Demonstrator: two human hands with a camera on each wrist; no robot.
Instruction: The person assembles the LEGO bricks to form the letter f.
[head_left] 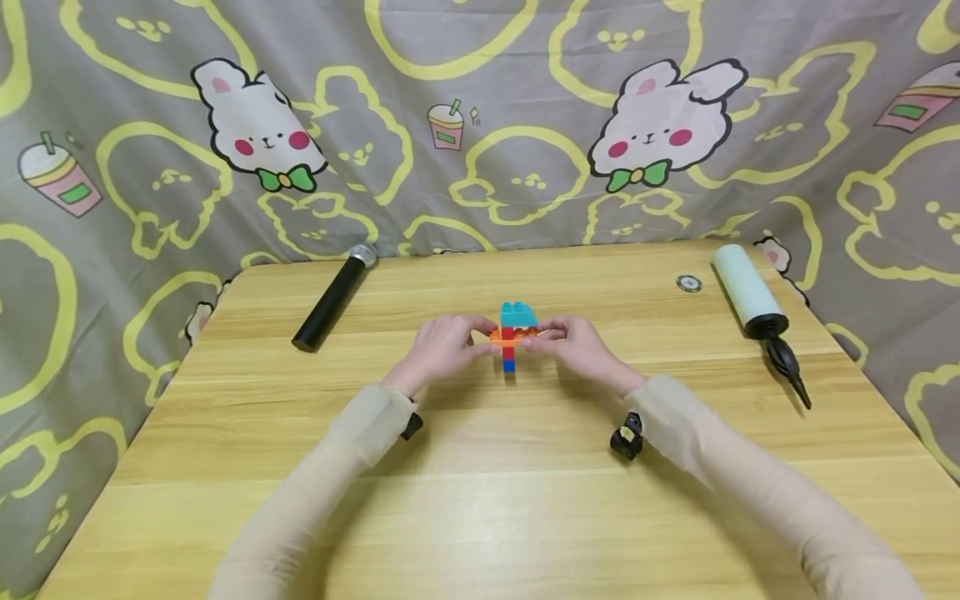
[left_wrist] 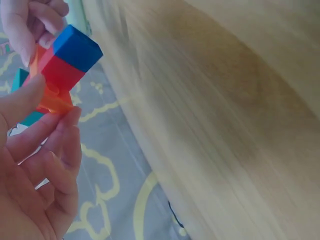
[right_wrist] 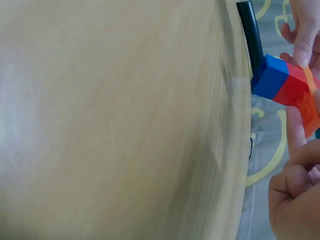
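Observation:
A small toy-brick model (head_left: 509, 353) is held upright at the middle of the table between both hands. Its lowest brick is blue (left_wrist: 78, 48), with red (right_wrist: 291, 89) above, an orange piece (right_wrist: 309, 114) crossing the red, and a teal brick (head_left: 517, 315) with studs on top. From the left, my left hand (head_left: 442, 346) pinches one end of the orange piece between thumb and fingers. My right hand (head_left: 581, 346) pinches the model from the other side, near the orange part under the teal brick. Fingers hide part of the model's middle.
Toward the back left of the wooden table (head_left: 480, 517) lies a black microphone (head_left: 333, 304) with a silver head. A pale hand pump (head_left: 748, 287) with a black nozzle lies at the right, beside a round chip (head_left: 688, 283). Behind the table hangs a patterned curtain (head_left: 480, 100).

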